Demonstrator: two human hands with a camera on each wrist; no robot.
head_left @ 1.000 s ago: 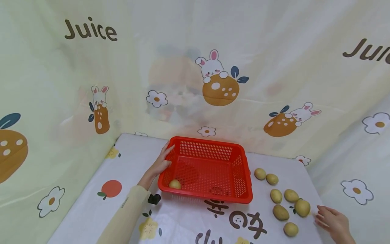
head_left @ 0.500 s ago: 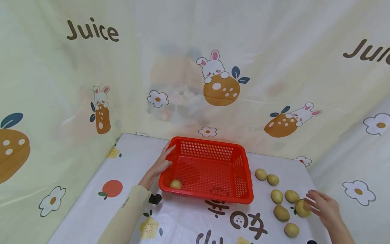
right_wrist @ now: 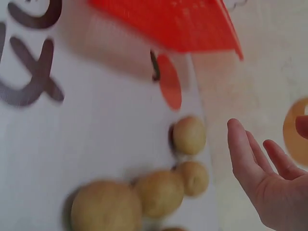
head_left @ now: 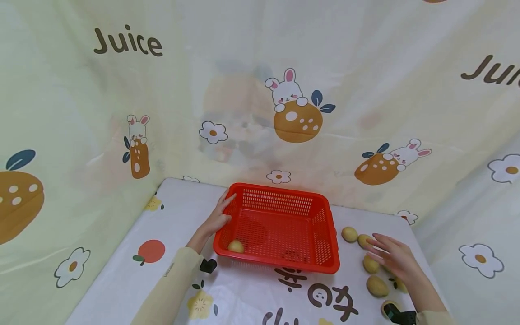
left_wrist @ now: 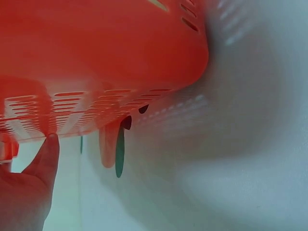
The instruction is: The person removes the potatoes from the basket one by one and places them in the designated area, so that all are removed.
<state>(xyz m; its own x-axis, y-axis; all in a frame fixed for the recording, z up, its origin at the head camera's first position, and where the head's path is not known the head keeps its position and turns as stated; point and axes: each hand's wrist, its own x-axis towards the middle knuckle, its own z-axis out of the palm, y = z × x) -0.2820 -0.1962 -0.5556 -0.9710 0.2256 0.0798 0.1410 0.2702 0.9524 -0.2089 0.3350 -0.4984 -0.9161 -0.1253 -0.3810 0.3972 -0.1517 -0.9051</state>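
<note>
A red plastic basket (head_left: pixel 276 264) with slotted walls stands on the table, one potato (head_left: pixel 235 246) in its near left corner. My left hand (head_left: pixel 214 222) grips its left side, fingers over the rim. From the left wrist, the thumb (left_wrist: pixel 48 156) presses on the slotted outer wall. Over the loose potatoes to the right, my right hand (head_left: pixel 392 255) hovers with spread fingers and holds nothing. It partly covers several of them; one potato (head_left: pixel 349 234) and a larger one (head_left: pixel 377 286) show beside it. The right wrist view has potatoes (right_wrist: pixel 107 207) lying below and left of that hand.
A white printed cloth (head_left: pixel 243 298) covers the table. Patterned curtains (head_left: pixel 243 153) rise behind it and at both sides. Black wrist straps (head_left: pixel 208 266) sit on both forearms.
My right hand has moved in from the right edge, left and away from me over the potatoes. The left hand stays on the basket, and the basket holds its place.
</note>
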